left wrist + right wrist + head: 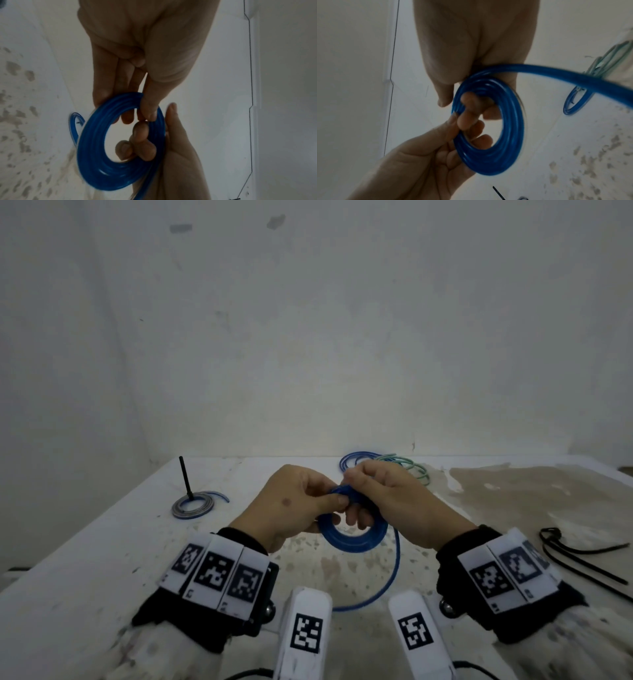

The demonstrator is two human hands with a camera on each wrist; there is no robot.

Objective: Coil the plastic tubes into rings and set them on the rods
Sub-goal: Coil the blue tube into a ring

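Note:
Both hands hold a blue plastic tube coil [352, 537] above the middle of the table. My left hand [301, 501] pinches its top edge between thumb and fingers; in the left wrist view the thumb lies on the blue coil [96, 148]. My right hand [380, 494] grips the same edge, fingers through the ring, as the blue coil [508, 135] shows in the right wrist view. The tube's free tail [390, 573] trails down toward me. A black rod [185, 477] stands at the far left with a grey and blue ring [193, 505] around its base.
Loose blue and green tubes [404, 463] lie at the table's far edge behind my hands. Black cable ties [579, 553] lie at the right. A brown stained patch [534, 491] covers the right part of the white table [102, 559].

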